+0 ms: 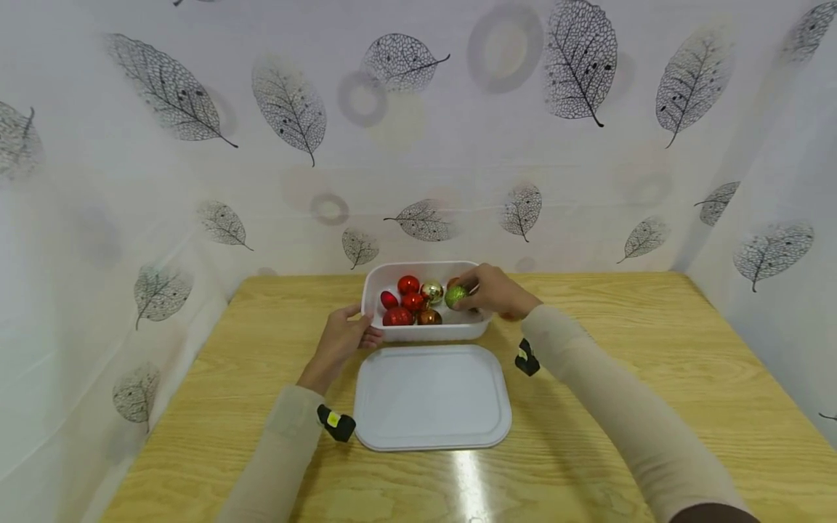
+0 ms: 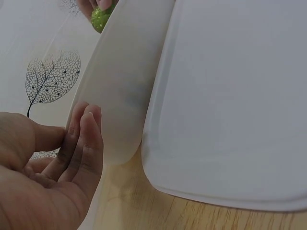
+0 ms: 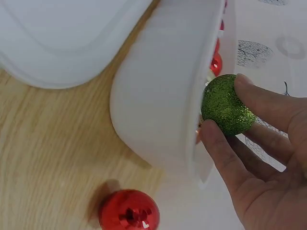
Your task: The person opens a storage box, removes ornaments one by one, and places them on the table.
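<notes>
A white plastic box [image 1: 431, 333] holds several Christmas baubles: shiny red ones such as this red bauble [image 1: 397, 317], a gold bauble [image 1: 432, 291] and a copper-brown bauble [image 1: 429, 317]. At the box's front left corner my left hand [image 1: 341, 338] pinches the rim, thumb at the edge and fingers against the outer wall. My right hand [image 1: 495, 290] grips a glittery green bauble [image 3: 226, 106] between thumb and fingers, level with the rim at the right end. Part of the contents is hidden behind that hand.
The white lid [image 1: 433, 398] lies flat on the wooden table [image 1: 261, 392], just in front of the box. Right of the box, a loose red bauble [image 3: 128, 212] sits on the tabletop. A leaf-patterned curtain [image 1: 431, 160] hangs behind the table.
</notes>
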The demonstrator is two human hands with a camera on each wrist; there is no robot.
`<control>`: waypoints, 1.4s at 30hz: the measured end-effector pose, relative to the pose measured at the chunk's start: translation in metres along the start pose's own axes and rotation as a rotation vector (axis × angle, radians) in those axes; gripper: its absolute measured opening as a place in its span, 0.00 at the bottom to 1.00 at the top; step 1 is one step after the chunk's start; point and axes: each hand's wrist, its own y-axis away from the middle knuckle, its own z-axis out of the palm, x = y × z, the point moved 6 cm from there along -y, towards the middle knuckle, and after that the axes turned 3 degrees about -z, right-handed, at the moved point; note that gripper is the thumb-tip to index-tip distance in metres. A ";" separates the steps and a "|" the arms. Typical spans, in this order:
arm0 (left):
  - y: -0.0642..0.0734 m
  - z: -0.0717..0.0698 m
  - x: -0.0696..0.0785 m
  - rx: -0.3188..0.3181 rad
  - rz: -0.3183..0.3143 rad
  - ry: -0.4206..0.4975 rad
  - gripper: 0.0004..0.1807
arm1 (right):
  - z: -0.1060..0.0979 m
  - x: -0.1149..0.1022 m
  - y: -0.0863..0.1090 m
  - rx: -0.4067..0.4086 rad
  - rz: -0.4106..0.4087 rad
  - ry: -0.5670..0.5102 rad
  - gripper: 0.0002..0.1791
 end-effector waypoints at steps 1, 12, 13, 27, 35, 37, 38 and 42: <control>0.000 0.000 0.000 -0.001 -0.002 0.000 0.26 | -0.004 0.000 0.001 0.005 -0.003 0.014 0.22; -0.001 0.000 0.001 -0.007 -0.011 -0.001 0.27 | -0.045 0.004 0.019 0.070 0.029 0.050 0.22; -0.001 0.000 0.000 -0.008 -0.009 0.001 0.27 | -0.049 0.006 0.021 0.077 0.037 0.048 0.22; -0.002 -0.001 -0.002 -0.004 -0.009 -0.013 0.26 | -0.088 0.045 0.061 0.134 0.130 0.039 0.25; -0.002 -0.001 -0.002 -0.006 -0.015 -0.019 0.26 | -0.095 0.064 0.079 0.141 0.165 0.053 0.28; -0.002 -0.001 -0.001 -0.009 -0.009 -0.013 0.26 | -0.096 0.067 0.083 0.141 0.174 0.054 0.29; -0.002 -0.001 0.000 -0.009 -0.008 -0.010 0.26 | -0.096 0.069 0.084 0.139 0.181 0.050 0.29; -0.001 0.000 0.000 -0.014 -0.009 -0.004 0.26 | -0.094 0.075 0.089 0.130 0.197 0.044 0.31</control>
